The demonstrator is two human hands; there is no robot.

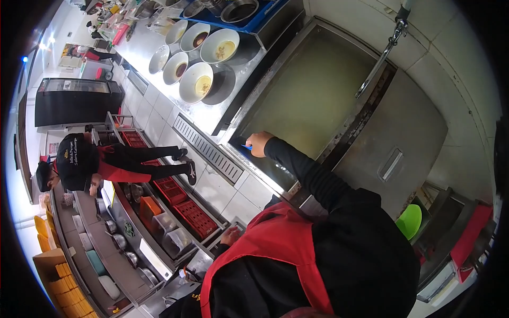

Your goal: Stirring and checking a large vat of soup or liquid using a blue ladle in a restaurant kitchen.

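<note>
My right hand [258, 144] is closed around a small blue object [247, 147], perhaps a handle, over the near left corner of a metal vat of cloudy, yellowish liquid [310, 91]. What lies below the blue object is unclear. My left hand [232, 235] is low beside my red apron, at the edge of a metal fixture, partly hidden. On the steel counter [159, 95] beyond the vat stand several white bowls [196, 83], some with a yellowish liquid and some with dark sauce. A blue tray [254, 26] there carries dark metal bowls.
A metal tap [381, 63] reaches over the vat, beside a steel lid [397, 139]. A floor drain grate [206, 147] runs along the tiles. At the left a co-worker [75, 159] stands by shelving with red crates [195, 218]. A green bowl [409, 222] is at the right.
</note>
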